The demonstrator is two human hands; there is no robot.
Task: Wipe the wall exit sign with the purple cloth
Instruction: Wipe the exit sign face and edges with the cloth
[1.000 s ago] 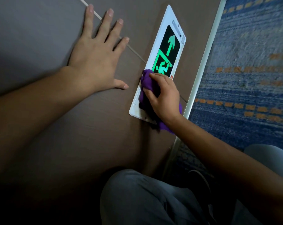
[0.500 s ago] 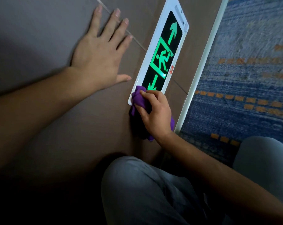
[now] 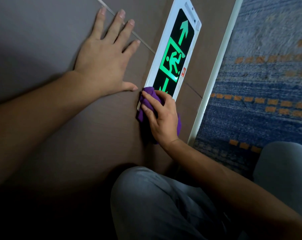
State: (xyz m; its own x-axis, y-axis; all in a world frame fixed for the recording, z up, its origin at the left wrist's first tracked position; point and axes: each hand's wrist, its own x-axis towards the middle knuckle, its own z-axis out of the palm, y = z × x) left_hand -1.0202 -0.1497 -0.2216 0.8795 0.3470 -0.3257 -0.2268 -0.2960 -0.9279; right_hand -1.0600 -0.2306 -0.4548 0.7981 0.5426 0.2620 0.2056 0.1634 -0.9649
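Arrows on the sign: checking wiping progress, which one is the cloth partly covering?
The arrow below the running figure; the purple cloth hides its tip. The other arrow is fully visible.

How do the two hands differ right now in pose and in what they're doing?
The left hand lies flat and open on the wall, fingers spread and empty; the right hand is curled around the purple cloth. The left hand sits beside the exit sign without touching it; the right hand presses the cloth onto the sign's near end, covering it. Both are bare and rest against the same wall.
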